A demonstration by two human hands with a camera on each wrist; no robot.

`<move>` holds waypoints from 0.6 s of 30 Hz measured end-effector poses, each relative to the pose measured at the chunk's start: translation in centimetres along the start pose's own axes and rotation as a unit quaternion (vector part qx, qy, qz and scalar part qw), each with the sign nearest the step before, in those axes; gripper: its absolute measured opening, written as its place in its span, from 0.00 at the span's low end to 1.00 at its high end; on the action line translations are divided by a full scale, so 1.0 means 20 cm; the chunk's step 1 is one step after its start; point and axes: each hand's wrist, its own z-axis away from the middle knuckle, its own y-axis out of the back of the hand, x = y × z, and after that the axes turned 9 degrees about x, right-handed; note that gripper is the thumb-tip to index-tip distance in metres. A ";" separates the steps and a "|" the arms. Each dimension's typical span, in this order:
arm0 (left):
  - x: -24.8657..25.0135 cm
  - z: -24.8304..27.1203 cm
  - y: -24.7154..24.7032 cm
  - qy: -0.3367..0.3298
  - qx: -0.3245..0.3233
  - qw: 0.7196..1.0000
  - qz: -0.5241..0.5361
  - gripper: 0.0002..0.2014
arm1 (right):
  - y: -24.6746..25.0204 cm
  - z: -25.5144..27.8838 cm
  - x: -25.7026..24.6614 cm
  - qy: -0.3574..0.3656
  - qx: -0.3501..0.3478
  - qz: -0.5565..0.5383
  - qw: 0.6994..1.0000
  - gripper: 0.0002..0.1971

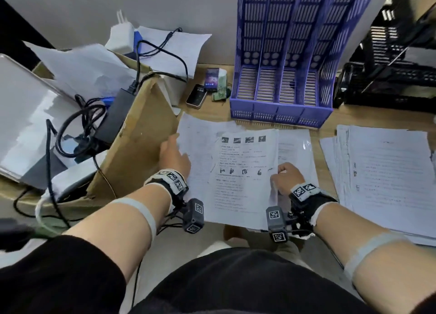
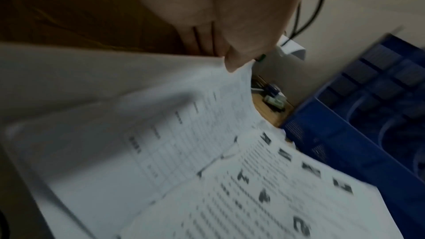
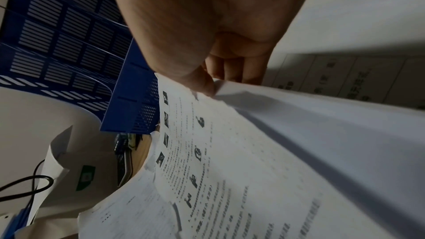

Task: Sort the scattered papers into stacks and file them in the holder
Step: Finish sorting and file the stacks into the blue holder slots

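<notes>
from the head view, the purple file holder (image 1: 280, 87) stands at the upper centre of the frame with all its slots showing bare, so nothing is filed yet. a squared-up stack of papers (image 1: 387, 179) lies at the right on the bench (image 1: 328, 134), which looks like one sorted pile; loose sheets (image 1: 89, 65) are strewn over a cardboard box (image 1: 139, 148) at the upper left, unsorted. in the middle, the top sheet (image 1: 243, 179) with small pictures lies with its long axis running from the lower edge up toward the holder, its header at the far end. the left hand (image 1: 174, 158) rests at the left edge of the sheets beneath, the right hand (image 1: 286, 175) at the top sheet's right edge.

from the left wrist view (rather blurred), a fingertip (image 2: 234, 63) presses on the paper's edge; i cannot tell whether that hand grips it.

from the right wrist view, thumb and curled fingers (image 3: 227, 68) pinch the top sheet's edge, lifting it slightly.
</notes>
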 end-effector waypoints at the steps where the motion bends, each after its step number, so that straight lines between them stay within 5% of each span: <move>1: 0.00 0.02 -0.03 -0.034 0.010 0.999 -0.018 0.27 | -0.01 0.01 -0.01 -0.001 0.000 0.003 1.000 0.05; 4: -0.01 0.05 -0.10 -0.090 -0.035 0.995 -0.025 0.23 | 0.00 0.03 -0.01 -0.006 0.009 0.000 1.000 0.06; 7: 0.02 0.05 -0.17 -0.044 -0.160 0.986 -0.017 0.19 | 0.06 0.03 0.01 -0.015 0.026 -0.018 0.999 0.06; 14: 0.36 0.19 -0.44 -0.011 -0.326 0.945 -0.003 0.45 | 0.44 0.10 0.10 -0.001 0.100 -0.139 0.985 0.02; 18: 0.60 0.31 -0.62 0.021 -0.378 0.922 0.076 0.55 | 0.75 0.12 0.21 -0.022 0.131 -0.184 0.974 0.14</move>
